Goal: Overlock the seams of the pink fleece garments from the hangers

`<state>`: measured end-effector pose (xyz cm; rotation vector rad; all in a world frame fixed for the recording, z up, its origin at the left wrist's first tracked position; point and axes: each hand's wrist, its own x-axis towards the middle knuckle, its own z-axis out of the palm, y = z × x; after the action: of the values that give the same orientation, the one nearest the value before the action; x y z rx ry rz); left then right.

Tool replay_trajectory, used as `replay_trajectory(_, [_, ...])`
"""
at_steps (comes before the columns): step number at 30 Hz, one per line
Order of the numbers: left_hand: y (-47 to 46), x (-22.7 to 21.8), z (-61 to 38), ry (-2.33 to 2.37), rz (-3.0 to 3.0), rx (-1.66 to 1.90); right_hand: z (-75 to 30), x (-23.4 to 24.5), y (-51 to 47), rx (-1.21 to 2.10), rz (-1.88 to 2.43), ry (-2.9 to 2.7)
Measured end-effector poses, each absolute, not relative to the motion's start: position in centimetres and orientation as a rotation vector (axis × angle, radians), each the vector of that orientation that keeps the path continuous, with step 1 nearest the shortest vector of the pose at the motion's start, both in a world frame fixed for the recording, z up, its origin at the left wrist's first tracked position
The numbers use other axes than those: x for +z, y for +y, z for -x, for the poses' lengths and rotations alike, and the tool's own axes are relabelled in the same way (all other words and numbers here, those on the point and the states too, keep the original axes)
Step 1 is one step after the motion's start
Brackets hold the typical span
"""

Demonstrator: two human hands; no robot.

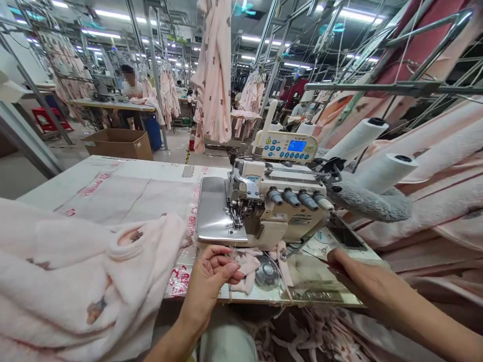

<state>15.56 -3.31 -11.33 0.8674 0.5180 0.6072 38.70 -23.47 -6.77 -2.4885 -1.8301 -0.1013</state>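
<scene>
My left hand is just in front of the overlock sewing machine, fingers curled and thumb drawn in. Whatever sits between the fingertips is too small to make out. Beyond them are the needle area and shiny metal plate. Pale pink fabric scraps lie beside the fingers, next to a clear round dish. On the right, my right hand is closed around a thin metal tool pointing toward the machine; its kind is unclear. A pink fleece garment with bear prints is heaped at the left.
White thread cones and a grey fluffy roll stand right of the machine. Pink fabric is piled at far right. A cardboard box is behind the table. Garments hang overhead; a person sits farther back.
</scene>
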Motion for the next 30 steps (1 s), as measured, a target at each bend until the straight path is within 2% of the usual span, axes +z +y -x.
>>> replay_trajectory(3, [-3.6, -10.8, -15.5, 0.491, -0.903, 0.567, -36.2, -5.6, -22.2, -0.175, 2.343, -1.784])
replay_trajectory(7, [-4.0, -10.1, -15.3, 0.459, -0.950, 0.552, -32.8, -3.1, -18.8, -0.319, 2.066, -2.054])
replay_trajectory(13, [-3.7, -9.6, -14.8, 0.468, -0.950, 0.433, -31.8, -1.5, -15.5, -0.712, 1.695, -2.325])
replay_trajectory(30, [-3.2, -9.4, -15.1, 0.360, -0.788, 0.264, -31.1, -0.7, -14.0, -0.660, 1.526, -2.475])
